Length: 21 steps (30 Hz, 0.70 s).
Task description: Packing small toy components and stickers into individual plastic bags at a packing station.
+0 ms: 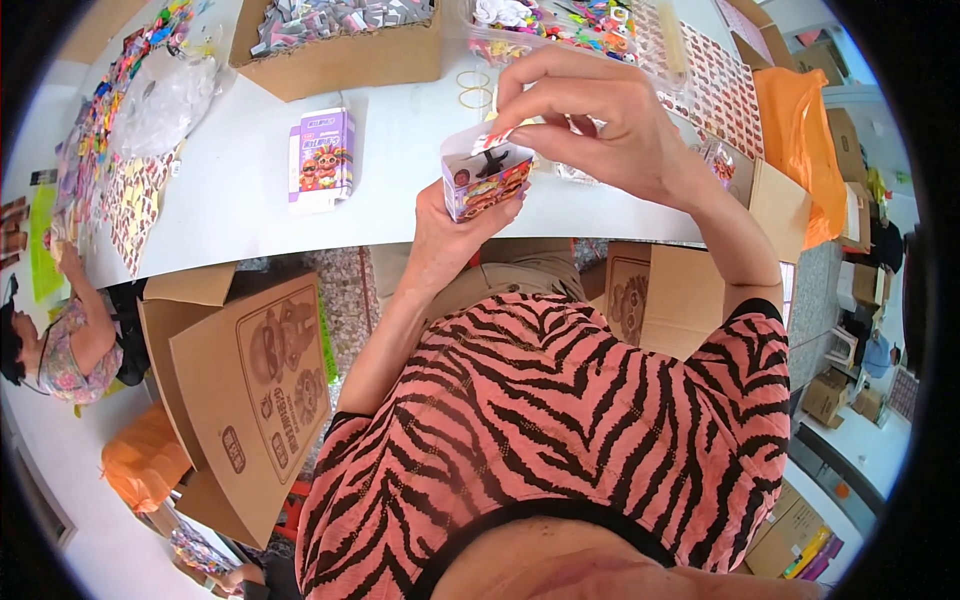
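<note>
My left hand [445,235] is wrapped round a small purple printed carton [487,190] and holds it upright above the table's near edge. The carton's top is open, and a dark shape shows inside. Over that opening, my right hand [615,125] pinches a small white-and-red piece [494,141], whose exact kind I cannot make out. To the left on the table is another purple carton [322,158] with cartoon figures on it. Two thin yellow rings [474,97] lie just beyond the held carton.
A cardboard box [340,65] of small grey and pink pieces stands at the back. Beside it is a clear tray [560,45] of colourful small items. Sticker sheets [700,60] and an orange bag [800,150] are at right. Large cartons [250,390] stand below; a person [70,340] sits at left.
</note>
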### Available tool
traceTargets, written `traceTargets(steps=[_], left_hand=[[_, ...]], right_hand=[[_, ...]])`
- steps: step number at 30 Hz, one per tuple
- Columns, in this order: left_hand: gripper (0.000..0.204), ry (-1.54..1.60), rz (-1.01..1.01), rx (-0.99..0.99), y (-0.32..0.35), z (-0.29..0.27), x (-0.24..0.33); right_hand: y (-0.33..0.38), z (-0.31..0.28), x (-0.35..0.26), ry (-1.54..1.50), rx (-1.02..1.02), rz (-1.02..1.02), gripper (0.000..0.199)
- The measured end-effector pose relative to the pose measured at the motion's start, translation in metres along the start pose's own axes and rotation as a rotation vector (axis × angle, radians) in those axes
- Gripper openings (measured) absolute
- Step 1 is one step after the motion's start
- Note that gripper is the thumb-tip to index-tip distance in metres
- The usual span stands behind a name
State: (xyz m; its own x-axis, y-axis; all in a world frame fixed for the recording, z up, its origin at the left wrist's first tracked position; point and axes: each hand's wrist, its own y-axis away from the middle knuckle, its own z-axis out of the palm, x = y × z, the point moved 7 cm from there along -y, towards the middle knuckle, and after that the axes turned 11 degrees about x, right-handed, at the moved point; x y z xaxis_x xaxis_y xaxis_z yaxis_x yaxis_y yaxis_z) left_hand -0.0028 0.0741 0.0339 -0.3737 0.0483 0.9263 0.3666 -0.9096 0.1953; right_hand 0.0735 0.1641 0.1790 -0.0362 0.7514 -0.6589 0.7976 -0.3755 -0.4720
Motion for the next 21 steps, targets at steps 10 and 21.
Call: traceTargets(steps=[10, 21], left_hand=[[0.03, -0.069, 0.077, 0.039, 0.0, -0.003, 0.002], [0.029, -0.056, 0.127, 0.041, 0.003, -0.005, 0.005]], right_hand=[[0.012, 0.003, 0.001, 0.336, 0.009, -0.069, 0.013], [0.009, 0.014, -0.003, 0.228, -0.042, -0.139, 0.018]])
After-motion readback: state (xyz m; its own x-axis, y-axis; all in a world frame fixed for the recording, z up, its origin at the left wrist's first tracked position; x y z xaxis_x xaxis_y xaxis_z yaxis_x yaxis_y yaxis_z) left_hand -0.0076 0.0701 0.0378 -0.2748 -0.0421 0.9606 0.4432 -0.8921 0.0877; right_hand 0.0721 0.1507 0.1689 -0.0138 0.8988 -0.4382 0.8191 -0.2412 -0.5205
